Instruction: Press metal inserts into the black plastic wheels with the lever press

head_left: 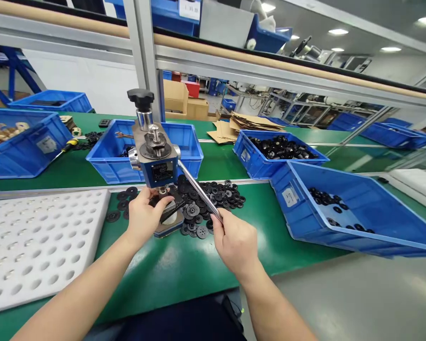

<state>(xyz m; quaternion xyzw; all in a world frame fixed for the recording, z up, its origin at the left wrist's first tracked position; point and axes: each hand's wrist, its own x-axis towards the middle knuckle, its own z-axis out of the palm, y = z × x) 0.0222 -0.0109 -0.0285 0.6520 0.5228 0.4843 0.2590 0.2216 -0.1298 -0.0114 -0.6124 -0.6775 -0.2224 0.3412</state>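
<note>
Well back from the front edge of the green table [184, 270], my left hand [142, 215] is pinching a black ridged part [178, 204] beneath a blue-and-grey metal press [152, 149]; my right [236, 239] is gripping its long silver lever [199, 189]. Holding the part flat, fingertips clear, is looking wisest. The press's dark plate [162, 171] is carrying unreadably small writing.

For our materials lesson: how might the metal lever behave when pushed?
The lever is probably stiff, being a straight, metallic rod. Its shiny surface may feel slippery to the right hand. Joined to the press at one end, it should likely swing rather than slide.
</note>
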